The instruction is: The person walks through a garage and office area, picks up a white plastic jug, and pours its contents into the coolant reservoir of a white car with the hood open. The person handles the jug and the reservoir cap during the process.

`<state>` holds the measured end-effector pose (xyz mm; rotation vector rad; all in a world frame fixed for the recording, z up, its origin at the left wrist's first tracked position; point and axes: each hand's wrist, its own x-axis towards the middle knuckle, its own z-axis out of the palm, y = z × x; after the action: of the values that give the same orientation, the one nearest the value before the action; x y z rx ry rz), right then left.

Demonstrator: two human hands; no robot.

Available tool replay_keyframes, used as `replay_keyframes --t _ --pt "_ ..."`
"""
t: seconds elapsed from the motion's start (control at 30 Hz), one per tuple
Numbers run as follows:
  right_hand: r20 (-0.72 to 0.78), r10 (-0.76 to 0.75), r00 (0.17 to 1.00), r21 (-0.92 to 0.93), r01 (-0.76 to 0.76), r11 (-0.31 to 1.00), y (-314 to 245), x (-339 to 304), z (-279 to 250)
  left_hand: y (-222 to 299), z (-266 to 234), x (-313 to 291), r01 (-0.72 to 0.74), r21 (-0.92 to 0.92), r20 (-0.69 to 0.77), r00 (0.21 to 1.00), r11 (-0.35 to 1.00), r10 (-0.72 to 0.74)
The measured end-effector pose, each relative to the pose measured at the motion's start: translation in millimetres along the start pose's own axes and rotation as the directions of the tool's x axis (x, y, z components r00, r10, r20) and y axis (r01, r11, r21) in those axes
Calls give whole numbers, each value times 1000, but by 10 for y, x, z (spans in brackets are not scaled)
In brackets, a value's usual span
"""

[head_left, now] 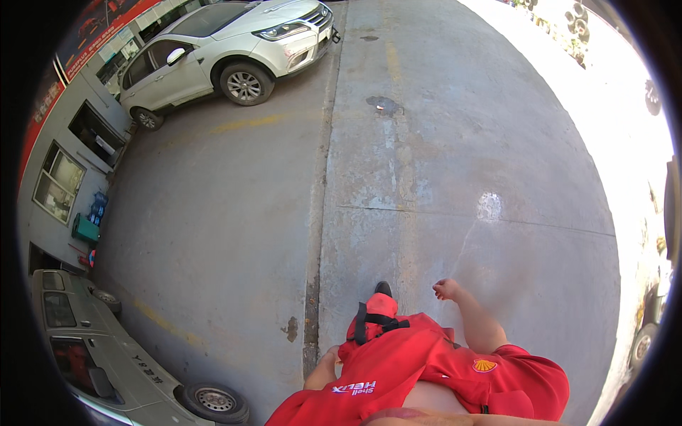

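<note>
My right hand (446, 289) hangs at the end of a bare forearm, out over the concrete floor. Its fingers are loosely curled, and nothing shows in them. My left hand (332, 356) is low by my left side, next to my red clothing (426, 344); its fingers are hidden. Black straps (376, 321) cross the red cloth between my two arms. One dark shoe (383, 288) sticks out ahead of it on the floor. Neither hand is near any loose object.
Grey concrete floor (234, 213) spreads ahead, with a long groove (317, 213) running away from me. A white car (213, 53) stands far left, a grey van (106, 355) near left. Along the left wall are a window (59, 182) and a green box (86, 229). Sunlit ground lies right.
</note>
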<state>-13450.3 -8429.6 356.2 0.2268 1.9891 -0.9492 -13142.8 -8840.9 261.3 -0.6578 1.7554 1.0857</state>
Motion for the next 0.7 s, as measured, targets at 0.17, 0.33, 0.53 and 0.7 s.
replay_keyframes --t 0.17,0.33,0.53,0.7 --pt "-123 335 934 380 -267 886 952 552 -921 2213 -1948 478 -51 -58 -255 966 997 35" --pt "19 546 838 582 -453 675 1415 1235 -1474 4240 -3435 1068 -319 -122 -439 866 940 237" --pt "29 514 857 515 -453 727 65 2652 -2670 5356 -4247 1731 -21 -132 -199 980 991 -6" --pt "-12 173 985 167 -169 971 -2654 4216 -4085 5642 -4650 2288 16 -97 -58 998 995 -21"
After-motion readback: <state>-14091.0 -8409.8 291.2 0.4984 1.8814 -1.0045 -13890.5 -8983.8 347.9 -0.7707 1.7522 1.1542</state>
